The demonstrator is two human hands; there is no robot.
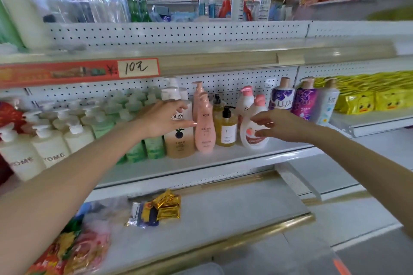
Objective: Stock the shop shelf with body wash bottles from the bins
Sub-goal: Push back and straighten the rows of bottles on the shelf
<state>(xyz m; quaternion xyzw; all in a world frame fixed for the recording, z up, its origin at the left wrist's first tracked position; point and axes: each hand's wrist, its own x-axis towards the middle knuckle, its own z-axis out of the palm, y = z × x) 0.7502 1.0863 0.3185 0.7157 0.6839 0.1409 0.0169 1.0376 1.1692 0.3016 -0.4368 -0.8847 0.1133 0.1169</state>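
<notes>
— Where do the body wash bottles stand?

— In a row on the middle shelf (223, 158), below the red price strip with the handwritten "10" tag (138, 67). From left to centre: cream YOME pump bottles (50, 149), green pump bottles (154, 147), an Olay bottle (180, 140), a curvy pink bottle (204, 134), an amber bottle with a black pump (225, 129) and a white bottle with a pink cap (253, 140). Farther right stand 2 purple Lux bottles (282, 96) and a pale bottle (327, 102).

— And the left hand (165, 118)?

— It reaches in front of the Olay bottle, thumb up and fingers (190, 123) spread apart; the lowest fingertip sits right at the pink bottle's side. It grips nothing.

— The right hand (283, 125)?

— Stretched out to the white pink-capped bottle, fingers (260, 134) fairly straight and parted, lying across its front label. Whether they press on it, I cannot tell — the bottle stands upright on the shelf.

— Anything else?

— Yellow duck-print packs (366, 100) on the next shelf to the right, and gold foil packets (167, 207) on the shelf below.
</notes>
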